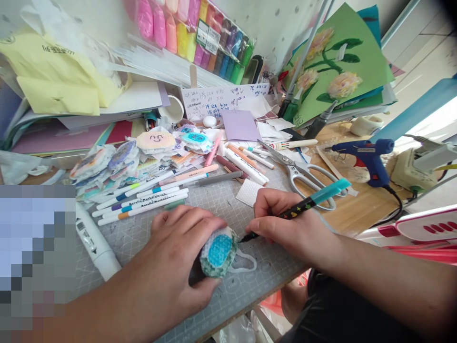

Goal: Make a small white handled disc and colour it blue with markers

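My left hand (178,262) grips a small rounded padded ornament (220,253) between thumb and fingers. It has a blue oval in the middle, a green mottled edge and a white loop (250,262) on its right side. In my right hand (285,224) is a black patterned marker pen (302,205) with a turquoise end, its dark tip at the ornament's right edge. Whether the tip touches I cannot tell. Both hands are over the grey cutting mat (200,328). A small white textured square (249,192) lies just beyond my right hand.
White acrylic markers (143,206) and a pile of similar painted pieces (124,157) lie beyond my left hand. Scissors (303,176) and a blue glue gun (371,155) are at the right. A thick white marker (94,240) lies at the left. Papers and bagged coloured clay (193,33) stand behind.
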`<move>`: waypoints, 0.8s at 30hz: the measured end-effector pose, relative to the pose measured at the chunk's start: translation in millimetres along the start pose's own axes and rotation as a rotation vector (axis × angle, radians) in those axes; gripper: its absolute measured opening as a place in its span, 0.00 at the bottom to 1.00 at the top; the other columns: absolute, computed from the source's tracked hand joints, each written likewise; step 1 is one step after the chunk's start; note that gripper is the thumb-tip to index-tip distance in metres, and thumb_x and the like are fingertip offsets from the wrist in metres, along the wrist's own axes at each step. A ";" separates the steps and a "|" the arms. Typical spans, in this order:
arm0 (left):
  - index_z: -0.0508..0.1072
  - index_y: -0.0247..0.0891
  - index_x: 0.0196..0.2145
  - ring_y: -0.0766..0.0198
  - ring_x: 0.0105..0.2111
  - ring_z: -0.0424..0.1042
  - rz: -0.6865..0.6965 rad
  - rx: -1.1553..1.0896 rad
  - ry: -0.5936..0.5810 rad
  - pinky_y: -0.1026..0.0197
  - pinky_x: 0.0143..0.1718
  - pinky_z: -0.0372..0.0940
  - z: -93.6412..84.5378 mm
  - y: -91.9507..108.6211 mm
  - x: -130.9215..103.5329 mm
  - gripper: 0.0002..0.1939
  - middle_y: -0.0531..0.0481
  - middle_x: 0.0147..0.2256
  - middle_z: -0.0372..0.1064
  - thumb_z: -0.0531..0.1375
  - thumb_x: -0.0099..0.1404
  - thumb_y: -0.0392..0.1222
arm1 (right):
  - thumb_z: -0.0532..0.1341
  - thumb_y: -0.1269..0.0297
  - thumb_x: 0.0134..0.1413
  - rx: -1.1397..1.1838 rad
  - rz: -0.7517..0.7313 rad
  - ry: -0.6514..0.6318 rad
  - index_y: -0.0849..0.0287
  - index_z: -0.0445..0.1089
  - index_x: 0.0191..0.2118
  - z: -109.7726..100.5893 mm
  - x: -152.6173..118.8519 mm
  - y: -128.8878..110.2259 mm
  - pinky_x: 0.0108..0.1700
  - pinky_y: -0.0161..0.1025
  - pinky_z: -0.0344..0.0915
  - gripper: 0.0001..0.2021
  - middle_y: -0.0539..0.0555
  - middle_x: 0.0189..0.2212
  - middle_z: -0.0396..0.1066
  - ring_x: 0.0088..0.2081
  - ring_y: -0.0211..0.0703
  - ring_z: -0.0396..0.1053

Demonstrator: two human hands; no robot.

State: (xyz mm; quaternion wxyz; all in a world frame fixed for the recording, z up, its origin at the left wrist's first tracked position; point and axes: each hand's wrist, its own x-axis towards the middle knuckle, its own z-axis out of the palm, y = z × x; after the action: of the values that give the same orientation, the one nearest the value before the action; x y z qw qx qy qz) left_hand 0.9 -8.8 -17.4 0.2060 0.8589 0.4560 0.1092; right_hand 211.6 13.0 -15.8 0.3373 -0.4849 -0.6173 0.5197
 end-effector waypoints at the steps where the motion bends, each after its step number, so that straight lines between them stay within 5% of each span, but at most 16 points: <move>1: 0.66 0.47 0.48 0.48 0.47 0.61 -0.002 -0.002 -0.001 0.47 0.47 0.52 0.0 0.2 0.0 0.27 0.51 0.45 0.67 0.60 0.48 0.36 | 0.61 0.69 0.46 0.003 -0.002 0.004 0.58 0.59 0.20 -0.1 0.1 0.1 0.21 0.31 0.52 0.10 0.43 0.16 0.59 0.19 0.31 0.55; 24: 0.66 0.48 0.48 0.49 0.48 0.61 -0.019 -0.016 0.010 0.48 0.47 0.51 1.4 -0.7 0.0 0.28 0.52 0.46 0.67 0.61 0.47 0.35 | 0.60 0.68 0.45 0.004 -0.004 0.023 0.57 0.59 0.20 -0.6 2.5 1.5 0.22 0.31 0.53 0.09 0.43 0.15 0.59 0.19 0.32 0.56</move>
State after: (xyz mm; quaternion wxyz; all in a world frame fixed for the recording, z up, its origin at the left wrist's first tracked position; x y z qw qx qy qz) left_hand 0.9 -8.8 -19.0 0.2117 0.8524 0.4641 0.1150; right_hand 211.8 15.5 -17.4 0.3464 -0.4888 -0.6135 0.5145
